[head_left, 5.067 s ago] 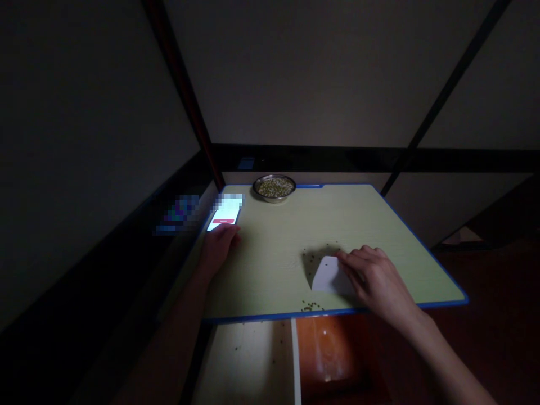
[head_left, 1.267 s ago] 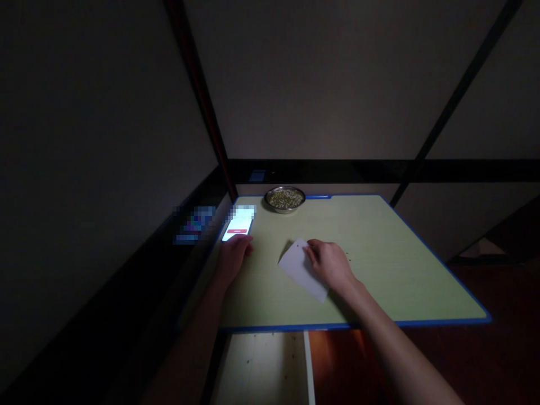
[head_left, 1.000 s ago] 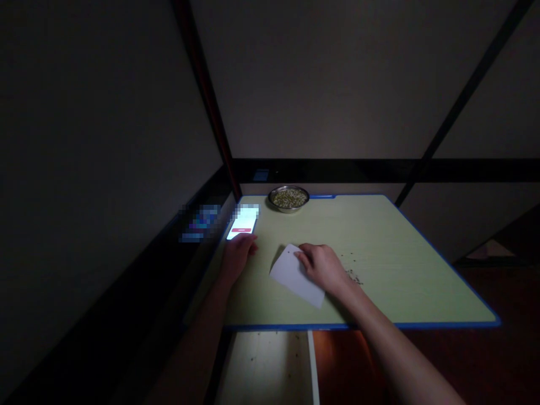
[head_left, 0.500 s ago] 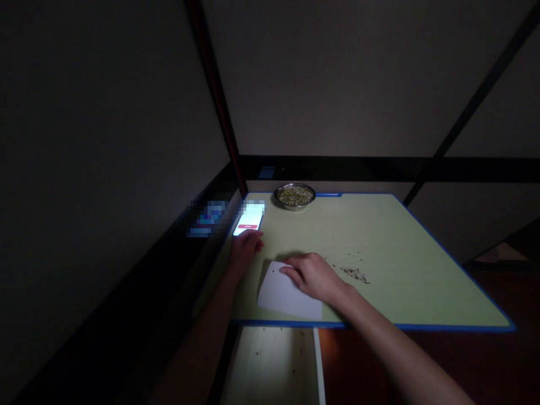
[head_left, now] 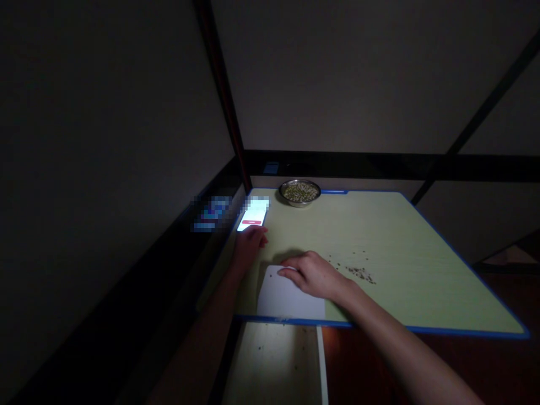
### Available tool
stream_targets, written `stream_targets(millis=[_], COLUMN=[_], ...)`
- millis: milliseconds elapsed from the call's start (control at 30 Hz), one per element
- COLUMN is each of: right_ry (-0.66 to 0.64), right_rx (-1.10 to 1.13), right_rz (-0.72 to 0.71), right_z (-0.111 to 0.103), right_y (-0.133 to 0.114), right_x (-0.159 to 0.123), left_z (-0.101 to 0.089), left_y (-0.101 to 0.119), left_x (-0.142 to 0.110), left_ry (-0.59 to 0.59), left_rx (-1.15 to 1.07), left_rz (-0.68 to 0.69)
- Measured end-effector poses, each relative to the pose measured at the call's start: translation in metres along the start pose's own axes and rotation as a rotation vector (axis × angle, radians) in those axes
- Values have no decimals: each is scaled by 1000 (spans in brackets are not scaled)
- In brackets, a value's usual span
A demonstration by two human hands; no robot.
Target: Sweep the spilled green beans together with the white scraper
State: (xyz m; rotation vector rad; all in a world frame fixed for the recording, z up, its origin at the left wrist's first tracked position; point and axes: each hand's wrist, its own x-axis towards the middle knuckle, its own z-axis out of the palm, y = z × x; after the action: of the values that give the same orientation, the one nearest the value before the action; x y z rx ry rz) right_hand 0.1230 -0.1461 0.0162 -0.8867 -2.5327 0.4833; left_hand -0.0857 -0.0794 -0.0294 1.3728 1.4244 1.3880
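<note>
My right hand grips the top edge of a white card, thumb on its near face. The card's lower edge meets the table's blue front edge, and one small dark speck shows near its upper left corner. My left hand rests at the near end of a lit phone, its fingers curled; whether anything is inside them is hidden. Right of my right hand, many small brown bits lie scattered on the pale green table.
A metal bowl of small green and pale pieces stands at the back left. Beneath the front edge is an open drawer with a few dark specks inside. A dark wall runs along the left.
The card has come down slightly toward the front edge in my right hand. My left hand keeps its place by the phone. The whole view has shifted a little.
</note>
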Motion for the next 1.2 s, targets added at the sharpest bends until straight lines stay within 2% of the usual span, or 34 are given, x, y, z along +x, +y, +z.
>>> stream_targets(millis=[233, 700, 833, 1000, 1100, 1200], right_ry=[9, -5, 56, 159, 204, 216], right_rx=[68, 22, 6, 11, 100, 190], right_rz=[-9, -12, 57, 214, 244, 201], right_z=[-6, -11, -24, -49, -61, -71], right_y=[-9, -22, -23, -17, -10, -5], right_x=[-1, -7, -11, -29, -43, -52], left_z=[0, 1, 2, 1, 4, 13], left_y=[1, 0, 4, 10, 22, 44], left_x=[0, 1, -1, -5, -10, -20], left_ry=[6, 0, 7, -6, -83, -319], left_rx=[3, -29, -31, -32, -55, -90], left_rz=[-1, -13, -22, -5, 53, 102])
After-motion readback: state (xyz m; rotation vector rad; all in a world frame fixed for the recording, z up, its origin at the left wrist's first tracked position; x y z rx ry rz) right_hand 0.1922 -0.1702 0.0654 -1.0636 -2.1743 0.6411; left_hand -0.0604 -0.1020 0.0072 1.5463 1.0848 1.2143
